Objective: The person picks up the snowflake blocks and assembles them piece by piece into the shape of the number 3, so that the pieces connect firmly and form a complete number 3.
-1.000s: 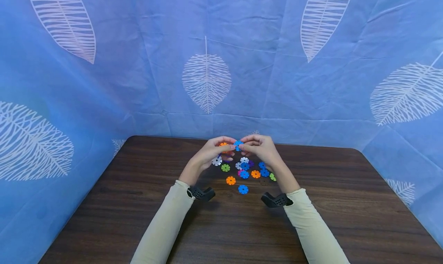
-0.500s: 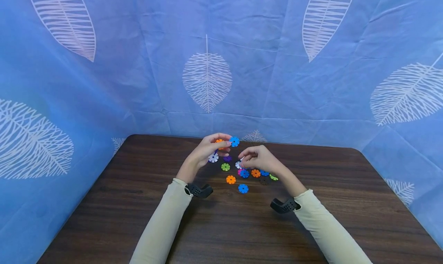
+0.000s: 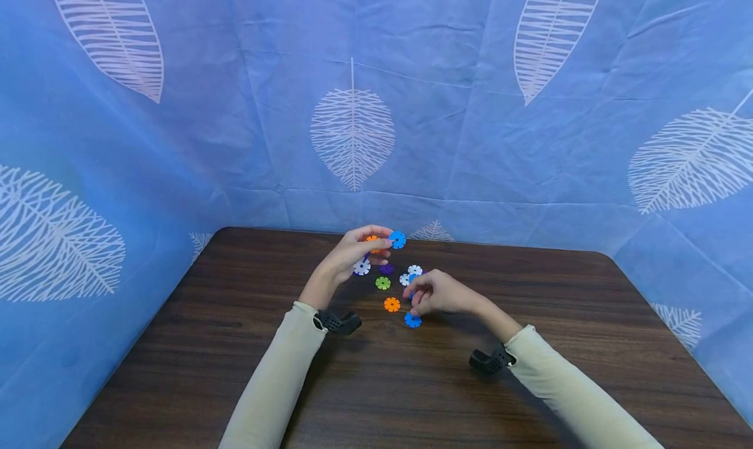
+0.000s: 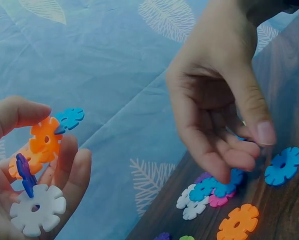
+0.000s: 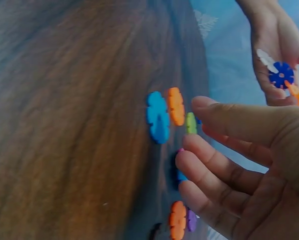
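My left hand (image 3: 341, 261) pinches a linked chain of notched plastic snowflake discs, raised above the table. In the left wrist view the chain runs from a white disc (image 4: 50, 212) through a purple disc (image 4: 25, 175) and orange discs (image 4: 40, 131) to a blue disc (image 4: 72, 116) at the tip. My right hand (image 3: 444, 293) hovers low over the loose discs, fingers loosely bent and holding nothing. Nearest its fingertips lies a loose blue disc (image 5: 154, 125), with a loose orange disc (image 5: 176, 107) beyond it. Part of the pile is hidden under the right hand.
On the dark wood table (image 3: 235, 370) lie more discs: a green disc (image 3: 383, 283), a purple disc (image 3: 386, 269) and white discs (image 3: 414, 270). A blue cloth (image 3: 447, 155) with white leaf prints hangs behind the table's far edge.
My right hand has let go of the blue disc at the chain's tip and come down toward the near discs. My left hand keeps the chain, shifted slightly left.
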`<state>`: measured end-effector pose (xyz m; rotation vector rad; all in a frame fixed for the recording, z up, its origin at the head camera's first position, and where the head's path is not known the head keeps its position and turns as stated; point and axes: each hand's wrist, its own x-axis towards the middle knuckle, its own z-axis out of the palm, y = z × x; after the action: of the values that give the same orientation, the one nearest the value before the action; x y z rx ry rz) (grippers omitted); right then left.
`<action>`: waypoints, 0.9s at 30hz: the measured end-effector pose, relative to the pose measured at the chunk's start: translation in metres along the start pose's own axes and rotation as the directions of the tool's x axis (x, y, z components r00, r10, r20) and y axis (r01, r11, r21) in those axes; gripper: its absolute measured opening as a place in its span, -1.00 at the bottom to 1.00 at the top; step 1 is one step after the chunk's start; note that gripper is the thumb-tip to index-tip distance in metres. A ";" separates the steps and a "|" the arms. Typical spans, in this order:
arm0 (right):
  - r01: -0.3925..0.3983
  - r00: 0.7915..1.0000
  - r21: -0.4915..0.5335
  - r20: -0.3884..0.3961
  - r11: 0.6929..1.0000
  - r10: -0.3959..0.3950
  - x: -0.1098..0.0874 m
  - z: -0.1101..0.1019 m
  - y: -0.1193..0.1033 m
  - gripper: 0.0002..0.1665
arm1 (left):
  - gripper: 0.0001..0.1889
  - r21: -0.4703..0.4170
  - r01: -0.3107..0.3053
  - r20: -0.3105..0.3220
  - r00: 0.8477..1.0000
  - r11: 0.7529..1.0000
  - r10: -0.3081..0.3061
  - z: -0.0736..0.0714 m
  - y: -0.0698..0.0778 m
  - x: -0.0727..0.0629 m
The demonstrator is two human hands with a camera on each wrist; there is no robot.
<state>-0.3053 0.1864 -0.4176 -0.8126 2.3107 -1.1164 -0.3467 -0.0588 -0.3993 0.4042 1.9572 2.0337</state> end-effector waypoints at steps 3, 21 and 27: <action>0.005 1.000 -0.029 0.020 1.000 -0.004 0.000 0.002 0.002 -0.65 | -0.70 0.007 0.001 0.004 1.000 1.000 -0.002 0.000 0.000 0.000; 0.008 0.999 -0.107 0.043 0.994 -0.003 0.001 0.011 0.006 -0.73 | -0.68 0.028 0.009 0.008 1.000 1.000 -0.009 0.001 -0.001 0.000; 0.010 0.999 -0.112 0.046 0.994 -0.005 0.001 0.012 0.006 -0.76 | -0.68 0.031 0.021 0.001 1.000 0.999 -0.021 0.002 0.000 -0.001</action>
<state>-0.3009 0.1827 -0.4295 -0.8799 2.3513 -0.9679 -0.3452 -0.0574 -0.3990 0.3902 1.9858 1.9916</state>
